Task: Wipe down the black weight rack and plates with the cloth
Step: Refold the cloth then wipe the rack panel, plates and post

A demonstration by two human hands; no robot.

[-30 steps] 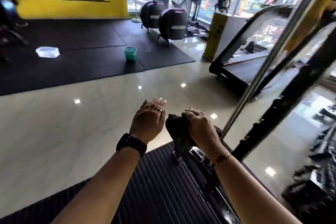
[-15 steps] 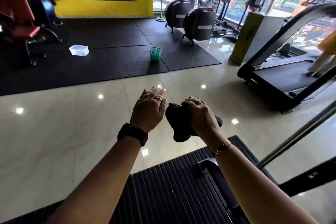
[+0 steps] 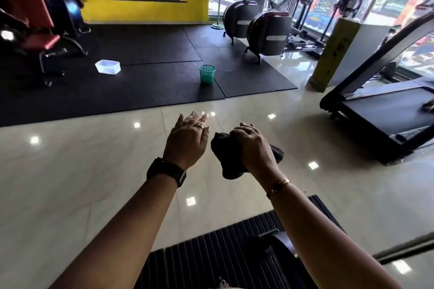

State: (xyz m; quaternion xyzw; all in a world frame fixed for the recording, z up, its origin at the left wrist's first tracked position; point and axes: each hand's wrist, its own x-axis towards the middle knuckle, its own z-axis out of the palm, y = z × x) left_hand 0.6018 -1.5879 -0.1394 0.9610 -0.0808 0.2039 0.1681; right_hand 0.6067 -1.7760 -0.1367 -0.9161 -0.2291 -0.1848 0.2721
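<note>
R hand grips the bunched dark cloth, held in the air over the tile floor. L hand just beside it, empty, fingers out straight & together. Ribbed black mat lies below the forearms.

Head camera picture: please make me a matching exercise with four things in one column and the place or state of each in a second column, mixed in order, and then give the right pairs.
Things:
1. cloth
2. green basket
3. clear plastic tub
4. left hand

Places or states:
A. open, fingers spread, holds nothing
B. on the black mat, left of the basket
C. bunched in the right hand
D. upright at the edge of the black mat, near the tiled floor

Right pairs: 1-C, 2-D, 3-B, 4-A
</note>
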